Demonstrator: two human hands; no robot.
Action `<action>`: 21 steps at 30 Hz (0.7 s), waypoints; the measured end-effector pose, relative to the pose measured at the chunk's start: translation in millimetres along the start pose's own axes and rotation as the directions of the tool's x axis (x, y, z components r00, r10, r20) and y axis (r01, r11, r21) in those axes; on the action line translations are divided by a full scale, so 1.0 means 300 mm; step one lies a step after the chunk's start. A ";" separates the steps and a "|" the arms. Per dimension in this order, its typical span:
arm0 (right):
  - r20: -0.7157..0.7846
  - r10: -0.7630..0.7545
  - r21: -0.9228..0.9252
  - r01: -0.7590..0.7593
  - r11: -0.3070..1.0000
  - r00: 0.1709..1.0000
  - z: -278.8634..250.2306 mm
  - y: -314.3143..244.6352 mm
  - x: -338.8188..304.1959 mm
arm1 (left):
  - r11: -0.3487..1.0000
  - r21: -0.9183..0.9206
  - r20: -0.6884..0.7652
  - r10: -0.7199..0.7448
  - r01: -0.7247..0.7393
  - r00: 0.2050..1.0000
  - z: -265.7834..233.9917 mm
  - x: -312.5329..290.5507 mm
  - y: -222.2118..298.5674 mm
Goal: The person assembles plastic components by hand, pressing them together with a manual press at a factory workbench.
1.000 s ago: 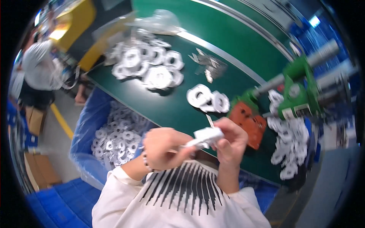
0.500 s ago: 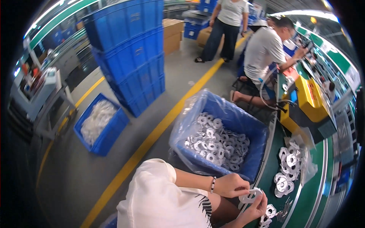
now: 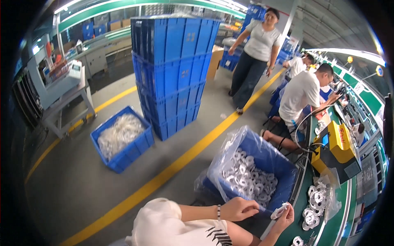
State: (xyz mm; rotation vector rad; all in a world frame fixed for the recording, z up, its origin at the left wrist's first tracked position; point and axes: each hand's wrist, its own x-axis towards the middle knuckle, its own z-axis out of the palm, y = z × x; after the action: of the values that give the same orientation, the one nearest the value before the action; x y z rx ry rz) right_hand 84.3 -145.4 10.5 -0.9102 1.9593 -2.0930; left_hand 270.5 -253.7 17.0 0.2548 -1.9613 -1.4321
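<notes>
I see the blue bin (image 3: 283, 167) heaped with white parts (image 3: 248, 176), a loose pile (image 3: 316, 200) remaining right of it on the table (image 3: 328, 226), the right hand (image 3: 286, 217) pinching another piece (image 3: 279, 211), the left hand's (image 3: 239, 209) grip unclear.

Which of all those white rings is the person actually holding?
The ring pinched in the right hand. The other rings nearby lie loose, in the lined bin or on the green table.

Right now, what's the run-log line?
right hand: holding white part | left hand: off part, near blue bin | bin: white parts inside
</notes>
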 end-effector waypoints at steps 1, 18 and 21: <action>-0.020 -0.013 0.002 0.013 1.000 1.000 -0.019 0.049 0.029 | 0.998 0.050 -0.044 -0.036 0.038 0.998 -0.046 -0.015 -0.015; -0.010 -0.184 -0.499 0.155 0.853 0.983 -0.122 0.186 -0.121 | 0.974 0.013 0.227 -0.222 0.225 0.948 -0.043 0.189 -0.297; -0.061 -0.074 -0.441 0.040 0.897 0.995 -0.125 0.121 -0.245 | 0.942 0.073 0.722 -0.276 0.326 0.635 0.175 0.143 -0.234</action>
State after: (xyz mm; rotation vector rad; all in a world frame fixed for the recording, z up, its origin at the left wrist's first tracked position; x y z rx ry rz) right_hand 113.9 -82.8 -47.3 -0.9773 2.5375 -1.7589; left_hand 189.6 -262.3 -36.7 -0.0449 -2.5842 -2.0405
